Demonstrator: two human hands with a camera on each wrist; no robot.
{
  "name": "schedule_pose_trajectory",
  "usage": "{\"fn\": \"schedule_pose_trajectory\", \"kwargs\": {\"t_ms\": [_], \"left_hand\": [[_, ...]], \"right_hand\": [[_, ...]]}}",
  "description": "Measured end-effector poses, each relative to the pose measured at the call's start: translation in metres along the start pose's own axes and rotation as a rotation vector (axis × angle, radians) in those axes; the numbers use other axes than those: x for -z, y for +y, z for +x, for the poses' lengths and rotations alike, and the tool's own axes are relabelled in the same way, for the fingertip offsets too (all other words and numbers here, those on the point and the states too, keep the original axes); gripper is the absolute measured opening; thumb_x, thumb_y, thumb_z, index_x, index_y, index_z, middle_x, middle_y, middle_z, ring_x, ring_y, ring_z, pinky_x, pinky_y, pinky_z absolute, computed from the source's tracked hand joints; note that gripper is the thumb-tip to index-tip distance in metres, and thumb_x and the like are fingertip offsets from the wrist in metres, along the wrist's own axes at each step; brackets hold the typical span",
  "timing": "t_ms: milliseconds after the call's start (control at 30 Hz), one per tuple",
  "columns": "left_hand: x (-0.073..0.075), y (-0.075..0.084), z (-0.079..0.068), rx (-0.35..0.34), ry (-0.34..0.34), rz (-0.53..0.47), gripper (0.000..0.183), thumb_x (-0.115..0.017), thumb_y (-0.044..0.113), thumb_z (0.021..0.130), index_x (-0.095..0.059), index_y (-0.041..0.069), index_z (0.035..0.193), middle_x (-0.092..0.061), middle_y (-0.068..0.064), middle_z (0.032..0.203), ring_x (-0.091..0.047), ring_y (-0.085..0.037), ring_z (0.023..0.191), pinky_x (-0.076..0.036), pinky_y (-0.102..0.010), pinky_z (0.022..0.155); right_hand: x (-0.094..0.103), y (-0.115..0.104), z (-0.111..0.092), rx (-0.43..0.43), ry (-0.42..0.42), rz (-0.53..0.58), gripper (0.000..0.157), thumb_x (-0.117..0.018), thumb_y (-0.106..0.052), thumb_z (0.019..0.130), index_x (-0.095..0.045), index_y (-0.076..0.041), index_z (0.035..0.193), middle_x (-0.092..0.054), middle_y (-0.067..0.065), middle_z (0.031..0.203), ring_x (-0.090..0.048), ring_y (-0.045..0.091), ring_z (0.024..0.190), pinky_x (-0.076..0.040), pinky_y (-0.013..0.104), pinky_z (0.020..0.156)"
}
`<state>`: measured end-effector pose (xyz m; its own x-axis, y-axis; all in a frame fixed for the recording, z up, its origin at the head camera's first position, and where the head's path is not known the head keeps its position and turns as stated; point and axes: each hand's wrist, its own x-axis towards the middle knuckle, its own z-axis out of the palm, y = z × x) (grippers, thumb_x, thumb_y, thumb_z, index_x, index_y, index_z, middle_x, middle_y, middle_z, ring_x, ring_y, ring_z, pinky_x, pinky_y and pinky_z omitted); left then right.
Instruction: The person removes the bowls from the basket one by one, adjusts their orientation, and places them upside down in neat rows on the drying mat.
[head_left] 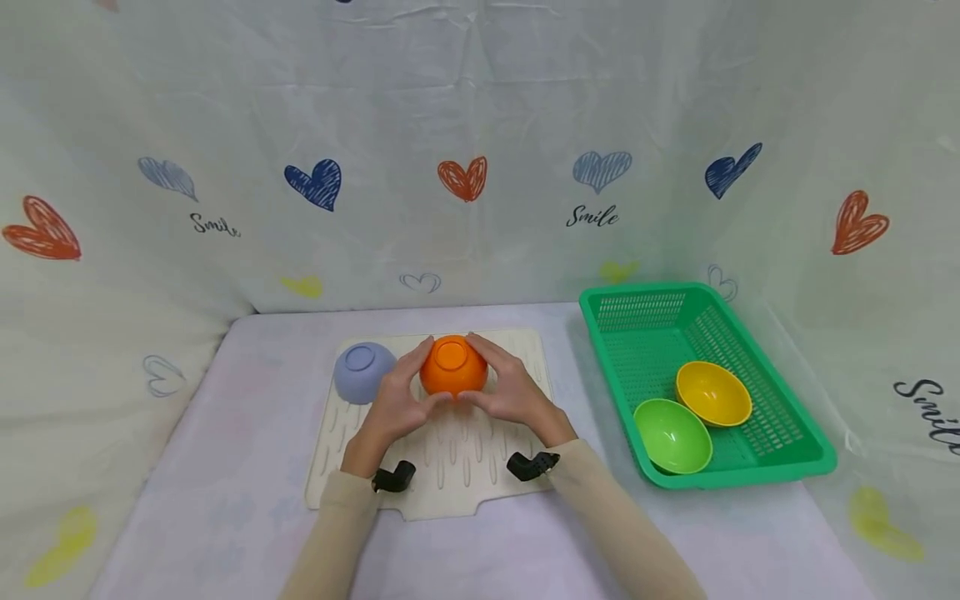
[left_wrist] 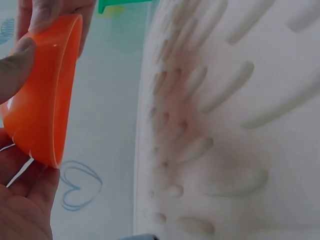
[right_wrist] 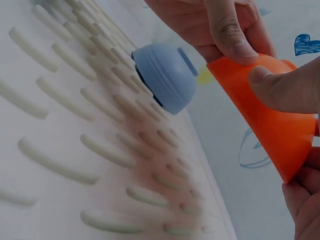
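Note:
An orange bowl (head_left: 453, 367) is turned upside down, its base ring facing up, over the cream ridged drying mat (head_left: 442, 467). My left hand (head_left: 401, 398) grips its left side and my right hand (head_left: 517, 390) its right side, both thumbs meeting at the near side. Both wrist views show a gap between the rim of the orange bowl (left_wrist: 47, 100) and the mat. Beside the left hand, a blue bowl (head_left: 362, 372) rests upside down on the mat's far left corner; the right wrist view shows this blue bowl (right_wrist: 167, 77) too.
To the right stands a green plastic basket (head_left: 626, 400) with slotted sides. Inside it, a yellow bowl (head_left: 714, 394) and a light green bowl (head_left: 672, 437) lie tilted, openings upward. A pale cloth covers the table (head_left: 247, 433), and a sheet printed with hearts hangs behind.

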<state>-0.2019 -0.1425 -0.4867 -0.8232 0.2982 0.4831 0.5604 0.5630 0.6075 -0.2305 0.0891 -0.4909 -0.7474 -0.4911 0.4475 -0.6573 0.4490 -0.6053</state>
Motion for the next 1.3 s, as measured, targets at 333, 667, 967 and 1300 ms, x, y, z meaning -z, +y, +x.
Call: {"fn": "schedule_pose_trajectory", "kwargs": {"t_ms": [333, 667, 967, 1300], "left_hand": [[0.005, -0.018, 0.006, 0.085, -0.040, -0.022, 0.087, -0.086, 0.011, 0.083, -0.040, -0.007, 0.154, -0.044, -0.024, 0.158, -0.047, -0.042, 0.144, -0.039, -0.054, 0.117], [0.007, -0.022, 0.013, 0.277, -0.123, 0.004, 0.085, -0.082, 0.016, 0.087, -0.037, 0.002, 0.158, -0.042, -0.018, 0.161, -0.043, -0.038, 0.148, -0.035, -0.055, 0.121], [0.004, -0.027, 0.018, 0.334, -0.151, -0.009, 0.083, -0.076, 0.005, 0.088, -0.034, 0.000, 0.159, -0.039, -0.018, 0.163, -0.040, -0.037, 0.150, -0.032, -0.053, 0.123], [-0.001, -0.038, 0.022, 0.383, -0.159, -0.011, 0.082, -0.074, 0.008, 0.090, -0.032, 0.002, 0.160, -0.039, -0.018, 0.163, -0.041, -0.037, 0.149, -0.032, -0.053, 0.123]], "right_hand": [[-0.016, 0.007, 0.020, -0.002, -0.005, -0.002, 0.083, -0.085, -0.026, 0.086, -0.045, 0.000, 0.153, -0.047, 0.023, 0.156, -0.046, 0.035, 0.146, -0.041, 0.046, 0.118], [-0.029, 0.010, 0.024, -0.112, -0.022, 0.019, 0.084, -0.085, -0.026, 0.086, -0.043, -0.004, 0.155, -0.045, 0.017, 0.159, -0.045, 0.033, 0.148, -0.040, 0.045, 0.120], [-0.037, 0.019, 0.033, -0.182, -0.077, 0.058, 0.087, -0.087, -0.025, 0.085, -0.040, -0.007, 0.157, -0.044, 0.015, 0.161, -0.046, 0.031, 0.147, -0.041, 0.042, 0.120], [-0.042, 0.027, 0.039, -0.240, -0.121, 0.103, 0.088, -0.086, -0.025, 0.085, -0.039, -0.008, 0.158, -0.045, 0.012, 0.160, -0.049, 0.027, 0.144, -0.043, 0.042, 0.118]]}}
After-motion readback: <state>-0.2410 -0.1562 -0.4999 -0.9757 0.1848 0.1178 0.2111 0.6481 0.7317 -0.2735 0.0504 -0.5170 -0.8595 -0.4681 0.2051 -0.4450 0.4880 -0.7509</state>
